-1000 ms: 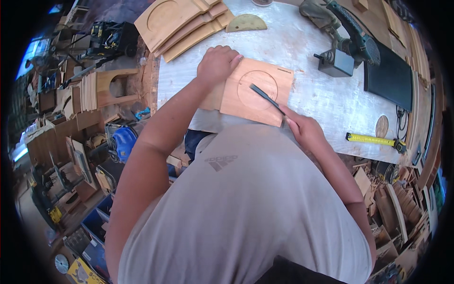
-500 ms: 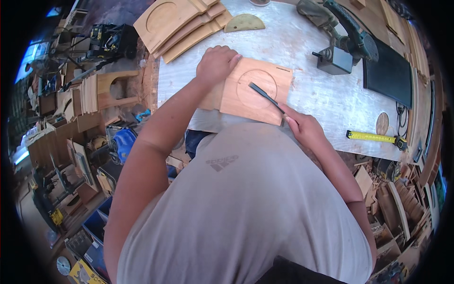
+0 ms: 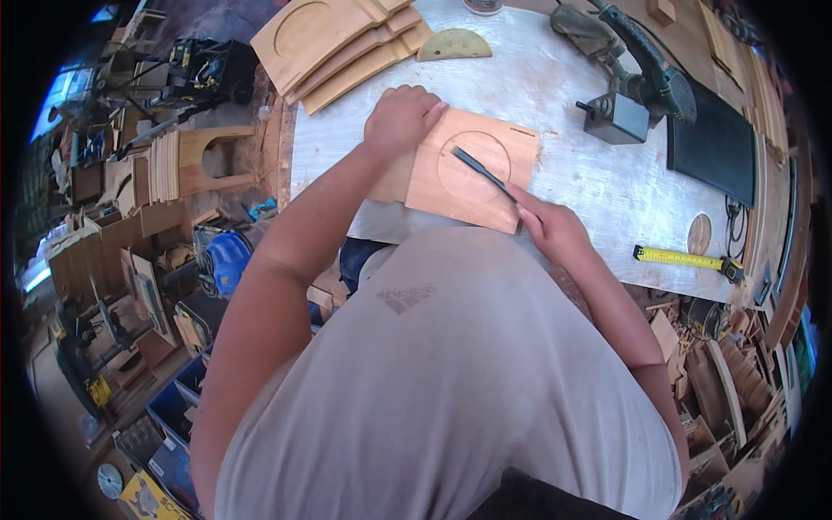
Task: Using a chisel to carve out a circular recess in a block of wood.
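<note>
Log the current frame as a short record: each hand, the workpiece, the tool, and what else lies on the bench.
Left hand: on the upper left of the wooden board
Right hand: gripping the flat-bladed tool
Workpiece: wooden board, with a circular outline
Tool position: blade end over the circle
Bench, far left: stacked boards
Bench, right: yellow tape measure, partly extended

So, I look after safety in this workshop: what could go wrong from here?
The dark tool in the right hand might slip and scratch the wooden board. A slip toward the left hand, which is at the same board's edge, could hurt it.
</note>
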Action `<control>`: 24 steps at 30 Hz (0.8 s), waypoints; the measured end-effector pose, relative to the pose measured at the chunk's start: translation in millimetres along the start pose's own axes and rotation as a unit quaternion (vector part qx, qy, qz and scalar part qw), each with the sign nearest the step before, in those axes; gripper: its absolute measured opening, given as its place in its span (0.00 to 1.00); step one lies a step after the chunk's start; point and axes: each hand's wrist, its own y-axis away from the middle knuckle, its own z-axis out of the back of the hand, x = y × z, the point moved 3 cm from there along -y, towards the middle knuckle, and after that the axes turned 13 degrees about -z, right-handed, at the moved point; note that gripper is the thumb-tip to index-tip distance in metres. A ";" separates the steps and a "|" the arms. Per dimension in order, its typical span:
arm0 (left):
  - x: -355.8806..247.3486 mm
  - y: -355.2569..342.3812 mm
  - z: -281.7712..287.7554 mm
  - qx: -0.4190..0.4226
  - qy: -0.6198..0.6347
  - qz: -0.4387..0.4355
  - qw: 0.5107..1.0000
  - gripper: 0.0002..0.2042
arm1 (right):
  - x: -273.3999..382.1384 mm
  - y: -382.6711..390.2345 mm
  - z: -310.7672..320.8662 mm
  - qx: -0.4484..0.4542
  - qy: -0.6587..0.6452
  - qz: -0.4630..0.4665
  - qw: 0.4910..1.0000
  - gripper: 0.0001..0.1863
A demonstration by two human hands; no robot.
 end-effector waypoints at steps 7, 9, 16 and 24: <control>-3.0 -0.9 6.0 0.000 -0.003 0.001 1.000 0.14 | 11.9 -8.8 4.9 0.003 0.025 0.023 0.999 0.24; -1.9 1.4 0.8 -0.008 0.002 0.002 1.000 0.14 | 2.8 4.1 5.5 0.015 0.025 0.014 0.999 0.24; -3.7 -3.8 9.9 0.021 0.008 0.018 1.000 0.14 | 9.9 -2.1 3.0 -0.014 0.018 0.045 0.999 0.23; -11.3 -2.2 7.3 0.022 0.022 0.025 0.999 0.14 | 2.3 10.5 -1.4 -0.010 0.045 0.030 0.998 0.23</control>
